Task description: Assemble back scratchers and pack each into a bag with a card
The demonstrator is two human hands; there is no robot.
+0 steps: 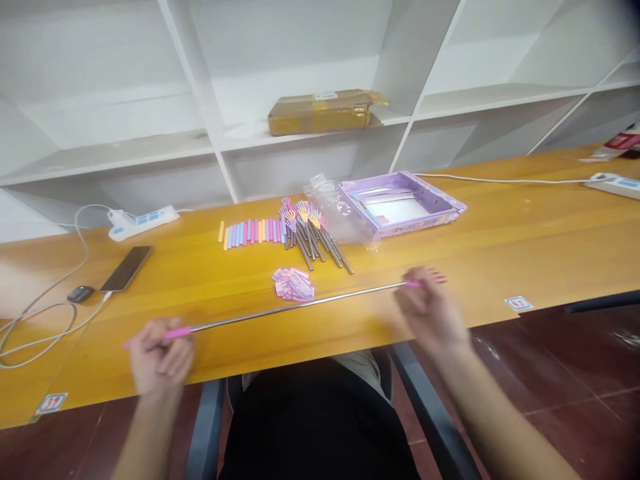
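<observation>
Rod [290,309] spans both hands, likely for steadiness; left hand [163,360] pinching pink handle [179,332]; right hand [423,300] closed round head end [413,284]; cards [295,285] beyond, likely for easy reach

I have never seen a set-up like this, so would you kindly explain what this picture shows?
There is no robot here: these are a person's own bare hands. The single picture comes from a camera worn on the head, looking forward and down.

The left hand grips the pink handle of a long, thin metal rod, and the right hand holds its other, also pink, end.

On the wooden table, beyond the rod, lie small printed cards, a row of coloured sticks, a pile of hand-shaped scratchers, clear plastic wrapping and a purple tray. At the left are a phone, a mouse and a power strip. A cardboard box sits on the shelf behind.
</observation>
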